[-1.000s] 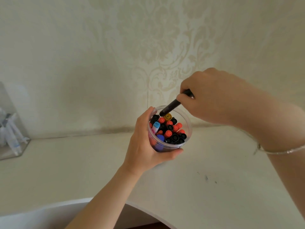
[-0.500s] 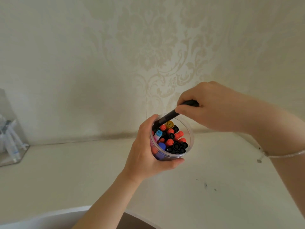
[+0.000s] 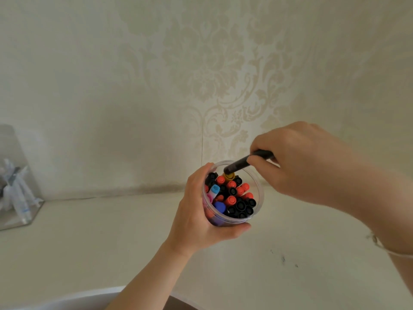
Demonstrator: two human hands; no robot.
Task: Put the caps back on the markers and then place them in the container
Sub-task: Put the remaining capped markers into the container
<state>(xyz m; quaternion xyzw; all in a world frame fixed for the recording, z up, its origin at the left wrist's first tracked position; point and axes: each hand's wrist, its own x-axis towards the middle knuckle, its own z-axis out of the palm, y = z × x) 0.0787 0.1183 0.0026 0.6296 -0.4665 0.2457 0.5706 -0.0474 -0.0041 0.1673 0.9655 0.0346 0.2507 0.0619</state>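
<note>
A clear round plastic container [image 3: 257,204] is lifted above the white table, and my left hand [image 3: 196,220] grips it round its left and near side. Inside stand several capped markers [image 3: 232,195] with red, black, blue and yellow caps. My right hand [image 3: 299,166] pinches a black marker [image 3: 242,164] near its upper end. The marker slants down to the left, and its lower tip sits just inside the container's far rim, over the yellow cap.
The white table [image 3: 111,242] runs under both arms, with a few dark specks [image 3: 283,258] at the right. A clear acrylic holder [image 3: 15,189] with white tubes stands at the far left against the patterned wall. A thin bracelet [image 3: 393,251] circles my right wrist.
The view has tilted, so hands and container sit lower in frame. The black marker's tip shifted left along the container's far rim, then back to the right over the yellow cap.
</note>
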